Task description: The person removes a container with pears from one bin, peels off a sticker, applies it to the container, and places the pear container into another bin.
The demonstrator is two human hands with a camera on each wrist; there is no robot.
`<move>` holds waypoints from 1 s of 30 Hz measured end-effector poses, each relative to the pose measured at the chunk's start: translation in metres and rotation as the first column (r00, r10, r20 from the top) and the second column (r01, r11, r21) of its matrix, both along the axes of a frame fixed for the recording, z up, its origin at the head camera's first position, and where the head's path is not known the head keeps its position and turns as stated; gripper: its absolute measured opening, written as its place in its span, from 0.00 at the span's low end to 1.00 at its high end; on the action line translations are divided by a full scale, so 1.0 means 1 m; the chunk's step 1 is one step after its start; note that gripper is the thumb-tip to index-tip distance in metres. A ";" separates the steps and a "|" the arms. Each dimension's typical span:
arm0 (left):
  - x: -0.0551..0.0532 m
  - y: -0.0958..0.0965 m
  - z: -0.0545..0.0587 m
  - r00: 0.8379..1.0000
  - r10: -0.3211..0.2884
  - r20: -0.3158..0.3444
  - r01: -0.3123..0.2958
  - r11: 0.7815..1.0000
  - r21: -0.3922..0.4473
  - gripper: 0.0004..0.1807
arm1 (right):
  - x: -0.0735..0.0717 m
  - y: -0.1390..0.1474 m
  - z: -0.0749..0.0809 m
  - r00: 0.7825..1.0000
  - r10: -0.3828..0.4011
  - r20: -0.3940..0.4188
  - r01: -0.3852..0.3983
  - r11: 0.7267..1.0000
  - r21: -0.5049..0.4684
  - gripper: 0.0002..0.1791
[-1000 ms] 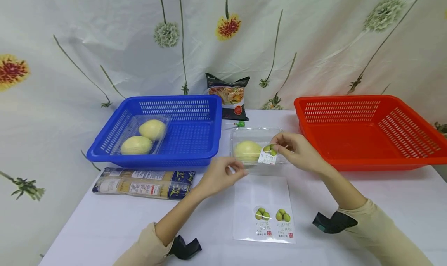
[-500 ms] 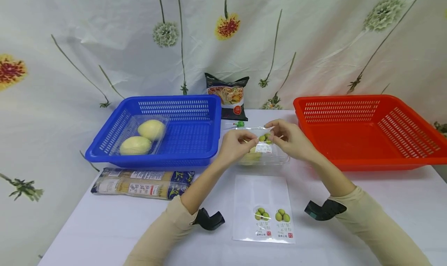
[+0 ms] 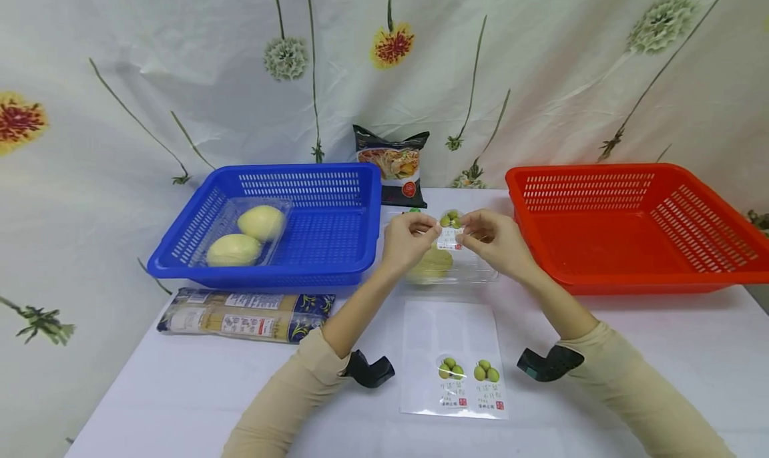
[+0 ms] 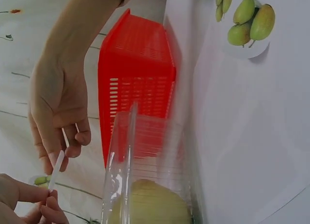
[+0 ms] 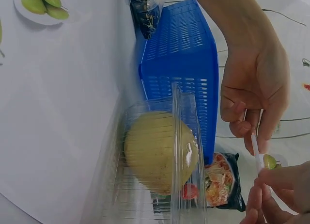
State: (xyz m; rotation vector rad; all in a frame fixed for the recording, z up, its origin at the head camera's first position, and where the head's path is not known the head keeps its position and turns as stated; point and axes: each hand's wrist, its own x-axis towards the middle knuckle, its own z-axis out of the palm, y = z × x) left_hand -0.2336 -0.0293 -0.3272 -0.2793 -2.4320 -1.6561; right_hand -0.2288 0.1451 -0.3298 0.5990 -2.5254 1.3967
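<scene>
While my two hands pinch one label (image 3: 448, 236), clear box (image 3: 471, 269) sits below it

White-covered counter (image 3: 240, 394), floral cloth (image 3: 198, 57) hung behind. Blue basket (image 3: 258, 278) on my left with two pale melons (image 3: 235, 250) in a clear tray; red basket (image 3: 637, 288) on my right. Pasta pack (image 3: 246, 315) lies before the blue one, black noodle pouch (image 3: 393, 167) stands at the back. Sticker sheet (image 3: 447, 331) lies flat nearest me.

Label is held up above the box: green fruit picture, lines of characters, red square at the bottom. Left hand (image 3: 404, 246) grips one side edge, right hand (image 3: 500, 246) the other, thumb against fingers on both.

Label text too small to read; edge-on in both wrist views. My left hand partly covers the boxed melon (image 3: 434, 264) and a small green item (image 3: 414, 210).
</scene>
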 end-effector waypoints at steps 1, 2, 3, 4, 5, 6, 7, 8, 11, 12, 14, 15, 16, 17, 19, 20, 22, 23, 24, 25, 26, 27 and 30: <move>-0.001 0.001 -0.002 1.000 0.004 -0.008 -0.004 1.000 -0.008 0.09 | -0.001 -0.001 -0.001 1.000 -0.001 -0.009 0.001 1.000 0.004 0.12; -0.001 0.001 -0.003 1.000 0.006 -0.013 -0.006 1.000 -0.012 0.11 | -0.002 -0.001 -0.002 1.000 -0.001 -0.014 0.001 1.000 0.006 0.12; -0.001 0.001 -0.005 1.000 0.006 -0.014 -0.007 1.000 -0.014 0.12 | -0.003 -0.002 -0.003 1.000 0.001 -0.017 -0.001 1.000 0.007 0.12; -0.001 0.002 -0.006 1.000 0.006 -0.019 -0.007 1.000 -0.020 0.13 | -0.004 -0.003 -0.004 1.000 -0.002 -0.022 0.002 1.000 0.009 0.11; -0.001 0.002 -0.007 1.000 0.005 -0.024 -0.006 1.000 -0.024 0.14 | -0.005 -0.004 -0.005 1.000 -0.005 -0.027 0.005 1.000 0.011 0.11; -0.001 0.002 -0.007 1.000 0.006 -0.028 -0.006 1.000 -0.028 0.14 | -0.005 -0.005 -0.006 0.999 -0.008 -0.032 0.009 1.000 0.014 0.10; -0.001 0.002 -0.008 1.000 0.004 -0.027 -0.004 1.000 -0.025 0.13 | -0.006 -0.005 -0.006 0.999 -0.012 -0.034 0.013 1.000 0.012 0.09; -0.001 0.001 -0.008 1.000 0.002 -0.025 -0.003 1.000 -0.023 0.13 | -0.006 -0.005 -0.007 0.999 -0.013 -0.032 0.013 1.000 0.007 0.09; -0.001 0.001 -0.008 1.000 -0.008 0.009 0.008 1.000 -0.008 0.11 | -0.006 -0.005 -0.009 1.000 -0.001 -0.005 0.001 1.000 -0.022 0.08; -0.001 0.001 -0.008 1.000 -0.015 0.027 0.015 1.000 0.000 0.11 | -0.006 -0.005 -0.009 1.000 0.007 0.010 -0.007 0.999 -0.034 0.08; -0.002 0.001 -0.008 0.997 -0.031 0.064 0.030 0.999 0.018 0.11 | -0.007 -0.004 -0.011 0.999 0.025 0.034 -0.023 0.998 -0.063 0.09; -0.002 0.001 -0.008 0.996 -0.041 0.079 0.039 0.999 0.020 0.11 | -0.007 -0.004 -0.012 0.999 0.030 0.044 -0.027 0.997 -0.076 0.10; -0.003 0.001 -0.008 0.995 -0.054 0.089 0.052 0.998 0.021 0.11 | -0.007 -0.004 -0.012 0.998 0.034 0.050 -0.029 0.996 -0.087 0.10; -0.003 0.000 -0.008 0.993 -0.067 0.093 0.066 0.998 0.016 0.10 | -0.008 -0.004 -0.013 0.998 0.035 0.054 -0.030 0.995 -0.096 0.11; -0.004 -0.001 -0.007 0.991 -0.098 0.088 0.100 0.995 -0.021 0.08 | -0.008 -0.003 -0.014 0.998 0.035 0.053 -0.030 0.994 -0.102 0.11; -0.004 -0.002 -0.007 0.990 -0.116 0.079 0.120 0.991 -0.054 0.07 | -0.008 -0.003 -0.015 0.998 0.034 0.054 -0.028 0.995 -0.100 0.11; -0.005 -0.003 -0.007 0.988 -0.149 0.044 0.154 0.976 -0.155 0.05 | -0.008 -0.003 -0.016 0.998 0.030 0.056 -0.024 0.996 -0.091 0.12; -0.005 -0.004 -0.007 0.986 -0.164 0.031 0.167 0.964 -0.207 0.04 | -0.009 -0.003 -0.017 0.998 0.024 0.059 -0.020 0.996 -0.084 0.12; -0.005 -0.005 -0.007 0.984 -0.178 0.019 0.177 0.950 -0.259 0.04 | -0.009 -0.003 -0.018 0.998 0.018 0.061 -0.013 0.997 -0.076 0.12; -0.005 -0.006 -0.007 0.982 -0.189 0.006 0.182 0.934 -0.306 0.04 | -0.009 -0.003 -0.019 0.998 0.013 0.063 -0.009 0.997 -0.073 0.11; -0.005 -0.007 -0.008 0.980 -0.199 -0.007 0.185 0.921 -0.343 0.05 | -0.009 -0.002 -0.019 0.998 0.009 0.062 -0.005 0.998 -0.070 0.11; -0.006 -0.007 -0.008 0.978 -0.210 -0.019 0.188 0.909 -0.373 0.05 | -0.009 -0.002 -0.020 0.998 0.005 0.061 -0.001 0.998 -0.067 0.11; -0.008 -0.008 -0.012 0.964 -0.261 -0.056 0.215 0.884 -0.416 0.08 | -0.010 -0.001 -0.022 0.999 0.006 0.049 -0.003 0.999 -0.053 0.10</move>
